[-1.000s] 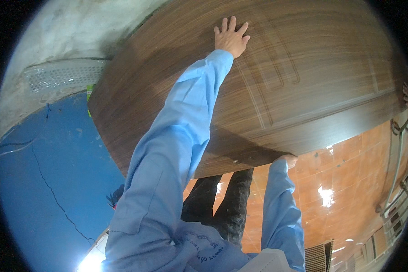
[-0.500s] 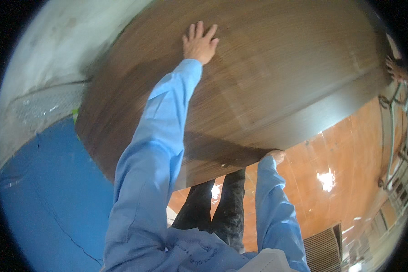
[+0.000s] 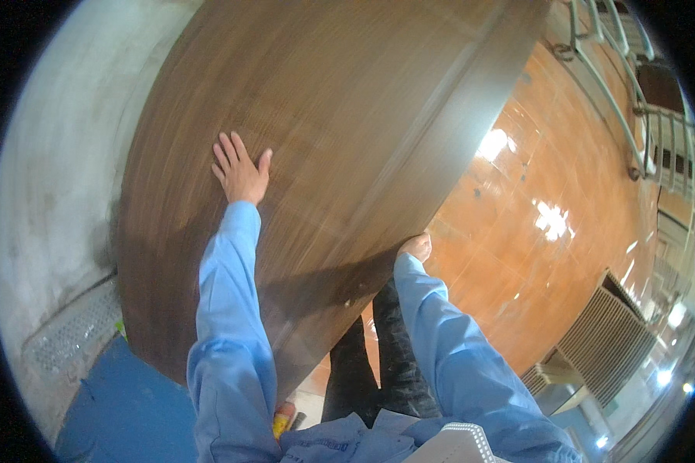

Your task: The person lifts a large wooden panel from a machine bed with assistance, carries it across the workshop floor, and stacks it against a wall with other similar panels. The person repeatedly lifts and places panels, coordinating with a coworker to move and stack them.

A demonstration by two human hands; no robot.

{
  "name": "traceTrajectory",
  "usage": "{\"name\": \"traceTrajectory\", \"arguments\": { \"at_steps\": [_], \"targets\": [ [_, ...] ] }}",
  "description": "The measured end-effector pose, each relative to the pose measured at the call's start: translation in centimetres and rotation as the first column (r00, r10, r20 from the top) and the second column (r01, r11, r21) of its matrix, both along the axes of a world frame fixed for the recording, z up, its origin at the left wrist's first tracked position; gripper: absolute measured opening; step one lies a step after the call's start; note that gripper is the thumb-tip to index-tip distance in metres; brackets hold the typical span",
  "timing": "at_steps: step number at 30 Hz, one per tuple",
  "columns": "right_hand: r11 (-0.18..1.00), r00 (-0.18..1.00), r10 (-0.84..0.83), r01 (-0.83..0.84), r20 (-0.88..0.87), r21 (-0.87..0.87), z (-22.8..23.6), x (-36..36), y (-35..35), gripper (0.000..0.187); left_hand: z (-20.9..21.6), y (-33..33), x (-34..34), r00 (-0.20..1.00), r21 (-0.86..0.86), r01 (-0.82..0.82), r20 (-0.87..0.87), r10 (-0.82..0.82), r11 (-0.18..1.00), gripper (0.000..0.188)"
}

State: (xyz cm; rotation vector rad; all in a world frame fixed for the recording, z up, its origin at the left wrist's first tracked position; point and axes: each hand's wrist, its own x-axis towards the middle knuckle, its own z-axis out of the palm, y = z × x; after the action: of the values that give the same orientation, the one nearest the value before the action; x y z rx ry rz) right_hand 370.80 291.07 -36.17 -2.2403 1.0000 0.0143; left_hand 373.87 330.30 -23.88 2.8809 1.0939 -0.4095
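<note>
A large brown wood-grain panel (image 3: 324, 147) spans the middle of the view, from the far edge down to my legs. My left hand (image 3: 243, 176) lies flat on its face, left of centre, fingers spread. At the panel's near right edge is my right hand (image 3: 417, 246), wrapped round that edge; its fingers are mostly hidden beneath. A long seam or step runs along the panel near its right side. My arms' shadow falls across its lower part.
A pale wall (image 3: 62, 170) rises at the left, with bubble wrap (image 3: 81, 324) at its foot and a blue sheet (image 3: 131, 409) below. Orange tiled floor (image 3: 510, 255) lies at the right, with a metal-tube frame (image 3: 614, 116) and a ribbed, box-like unit (image 3: 606, 332).
The view has swung right, and the panel now slants more steeply. My left hand sits lower and farther left in view, still flat on it. Another person's hand at far right is gone from view.
</note>
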Motion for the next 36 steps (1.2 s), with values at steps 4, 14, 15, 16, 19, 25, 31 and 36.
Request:
{"name": "traceTrajectory", "arguments": {
  "at_steps": [4, 14, 15, 16, 19, 25, 31, 36],
  "targets": [
    [1.000, 0.997, -0.011, 0.013, -0.079, 0.028, 1.0, 0.1, 0.5, 0.047, 1.3, -6.4, -2.0, 0.986, -0.041, 0.169, 0.010, -0.169, 0.985, 0.094],
    [0.998, 0.991, 0.031, -0.037, -0.127, -0.044, 3.0, 0.6, 1.3, 0.044, 2.3, -20.2, -4.1, 0.965, -0.203, 0.263, 0.074, -0.253, 0.943, 0.082],
    [0.999, 0.995, 0.033, -0.037, -0.093, -0.037, 3.0, 0.5, 1.3, 0.044, 2.1, -20.3, -3.6, 0.964, -0.188, 0.264, 0.078, -0.254, 0.946, 0.079],
    [0.999, 0.998, 0.032, -0.033, -0.046, -0.018, 3.1, 0.5, 1.3, 0.044, 1.9, -20.3, -3.0, 0.966, -0.184, 0.257, 0.054, -0.251, 0.949, 0.076],
    [0.999, 0.998, 0.016, -0.014, -0.055, 0.029, 3.2, 0.6, 1.3, 0.042, 1.2, -20.3, -0.5, 0.953, -0.143, 0.291, 0.129, -0.274, 0.946, 0.073],
    [0.997, 0.997, 0.071, -0.070, -0.026, 0.041, 3.2, 0.7, 1.1, 0.041, -0.4, -20.6, 6.6, 0.943, -0.080, 0.301, 0.173, -0.284, 0.950, 0.072],
    [0.995, 0.995, 0.053, -0.045, -0.082, 0.087, 4.0, 0.5, 1.5, 0.034, -1.3, -21.3, 13.6, 0.965, -0.046, 0.254, 0.086, -0.249, 0.966, 0.075],
    [0.989, 0.998, 0.068, -0.067, -0.005, 0.133, 5.0, 0.9, 2.0, 0.029, -1.3, -22.0, 20.1, 0.971, -0.032, 0.221, 0.103, -0.217, 0.975, 0.078]
  ]
}}
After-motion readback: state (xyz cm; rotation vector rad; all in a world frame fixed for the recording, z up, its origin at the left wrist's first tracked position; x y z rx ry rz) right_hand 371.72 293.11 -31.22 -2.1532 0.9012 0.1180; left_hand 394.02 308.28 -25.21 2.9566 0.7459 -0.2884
